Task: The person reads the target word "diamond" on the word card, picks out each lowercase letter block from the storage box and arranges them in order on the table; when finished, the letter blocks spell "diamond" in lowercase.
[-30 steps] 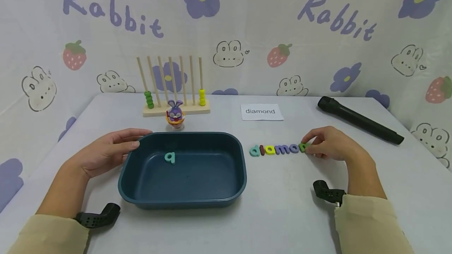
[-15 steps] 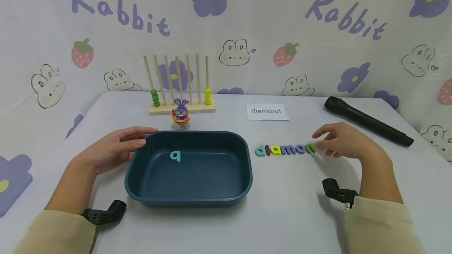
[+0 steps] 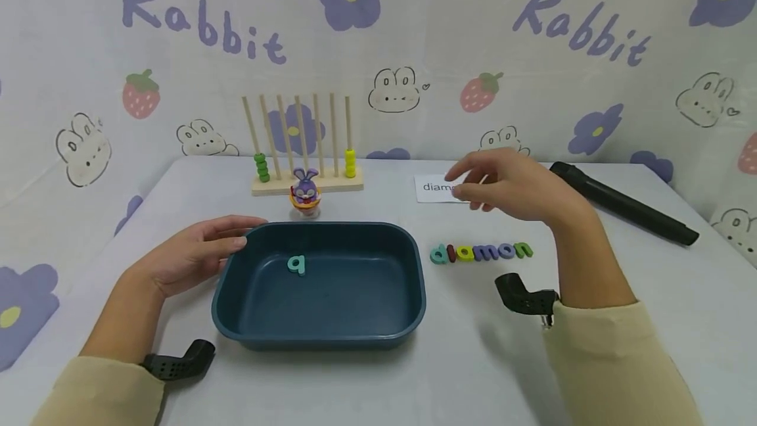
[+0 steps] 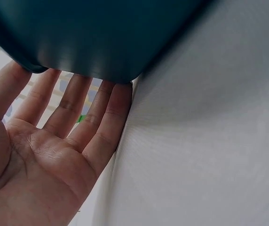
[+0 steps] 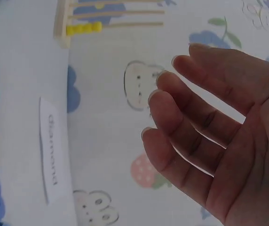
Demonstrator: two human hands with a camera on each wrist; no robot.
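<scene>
A dark teal plastic tub (image 3: pixel 319 340) stands on the table, a turquoise letter (image 3: pixel 297 265) lying inside it. My left hand (image 3: pixel 189 255) rests against the tub's left end; in the left wrist view its fingers (image 4: pixel 73 103) are extended, tips at the wall and rim. Loosely bent, the right hand (image 3: pixel 508 186) hovers with nothing in its fingers, partly covering the white card (image 3: pixel 430 190) printed "diamond". To the right of the tub, a row of coloured letters reads "diamon", from a turquoise d (image 3: pixel 438 254) to a green n (image 3: pixel 523 250).
Behind the tub stand a wooden peg abacus (image 3: pixel 307 184) with green and yellow beads and a small purple rabbit figure (image 3: pixel 305 190). A black microphone (image 3: pixel 627 206) lies at the back right. A patterned curtain (image 3: pixel 284 5) hangs behind the table.
My right hand has released the green n, then lifted up and leftward to above the card. The left hand stays at the tub. The view has shifted slightly.
</scene>
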